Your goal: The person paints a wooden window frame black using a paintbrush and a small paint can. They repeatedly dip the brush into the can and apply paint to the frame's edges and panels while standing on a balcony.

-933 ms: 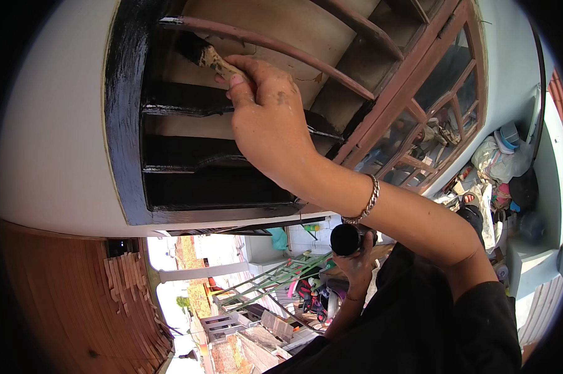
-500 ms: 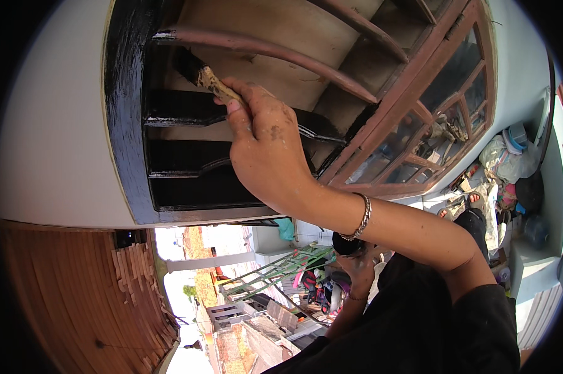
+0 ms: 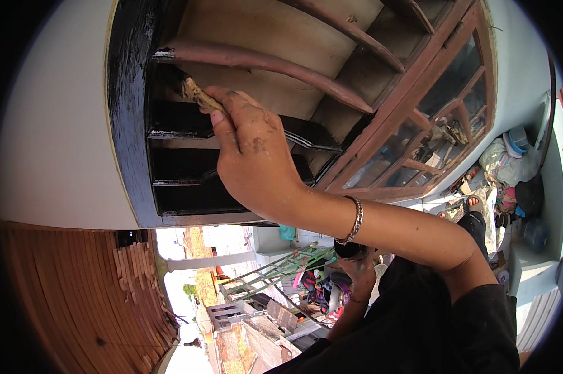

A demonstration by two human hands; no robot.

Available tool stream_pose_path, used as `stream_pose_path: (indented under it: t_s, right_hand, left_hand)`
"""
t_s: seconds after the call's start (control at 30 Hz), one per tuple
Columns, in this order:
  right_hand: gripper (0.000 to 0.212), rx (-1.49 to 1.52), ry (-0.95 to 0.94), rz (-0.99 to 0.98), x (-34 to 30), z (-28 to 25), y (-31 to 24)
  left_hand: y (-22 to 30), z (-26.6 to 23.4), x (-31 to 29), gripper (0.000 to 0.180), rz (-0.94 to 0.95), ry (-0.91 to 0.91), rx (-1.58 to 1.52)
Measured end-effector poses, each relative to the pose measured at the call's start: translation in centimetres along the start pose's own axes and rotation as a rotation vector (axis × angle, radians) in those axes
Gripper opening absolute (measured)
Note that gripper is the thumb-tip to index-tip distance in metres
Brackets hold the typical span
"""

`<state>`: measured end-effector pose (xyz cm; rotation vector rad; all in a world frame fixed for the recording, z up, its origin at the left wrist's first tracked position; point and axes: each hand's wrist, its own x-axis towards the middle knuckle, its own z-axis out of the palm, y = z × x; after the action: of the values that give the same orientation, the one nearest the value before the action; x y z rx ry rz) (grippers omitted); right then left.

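My right hand (image 3: 250,134), a bracelet on its wrist, pinches the tan, paint-smeared handle of a paintbrush (image 3: 198,95). The dark bristles reach into the gap beside the black frame board (image 3: 127,112) and are hard to tell from the shadow. Just below the brush runs a slat coated in wet-looking black (image 3: 179,118); above it is a reddish-brown slat (image 3: 263,67), black only at its left end. Lower down, partly behind my right forearm, my left hand (image 3: 360,274) is closed around a dark round container (image 3: 350,249). What that container holds is hidden.
A brown framed glass window (image 3: 412,146) adjoins the slats. Pale wall (image 3: 57,124) borders the black board. Bags and tubs (image 3: 512,149) lie near my foot (image 3: 473,202). A green metal rack (image 3: 275,274) and a wood-panelled ceiling (image 3: 76,293) show farther off.
My right hand and the brush have shifted left and slightly down, and the bristles sit deeper in shadow by the black board. My left hand keeps its hold on the container.
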<state>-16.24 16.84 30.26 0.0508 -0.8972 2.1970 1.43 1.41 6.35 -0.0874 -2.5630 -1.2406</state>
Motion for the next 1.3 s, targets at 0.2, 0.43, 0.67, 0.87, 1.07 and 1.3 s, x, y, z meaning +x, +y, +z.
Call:
stream_pose_path:
  t_s: [0.2,0.43,0.67,0.87,1.07,1.3]
  right_hand:
    - [0.027,0.03,-0.012,-0.113,-3.1,-1.6,-1.5]
    - [0.028,-0.008,0.042,0.024,-0.1,0.9,0.4]
    - [0.028,0.04,-0.004,0.024,-2.7,-2.2,-1.9]
    - [0.028,0.002,0.107,0.04,1.0,1.3,0.0]
    - [0.027,0.032,-0.012,-0.019,-2.2,-1.4,-1.3]
    - [0.028,-0.102,0.086,-0.091,0.2,1.3,0.6]
  left_hand:
    - [-0.9,3.2,-0.3,0.061,0.175,0.111,0.091]
    - [-1.1,0.2,-0.2,0.055,-0.188,-0.067,-0.184]
    - [-3.5,0.1,-0.6,0.057,0.116,-0.082,-0.034]
    - [1.1,1.0,0.8,0.045,-0.038,0.006,-0.134]
    - [-1.4,1.4,-0.2,0.055,0.01,0.007,-0.185]
    - [-0.9,0.0,0.4,0.058,-0.042,-0.106,-0.025]
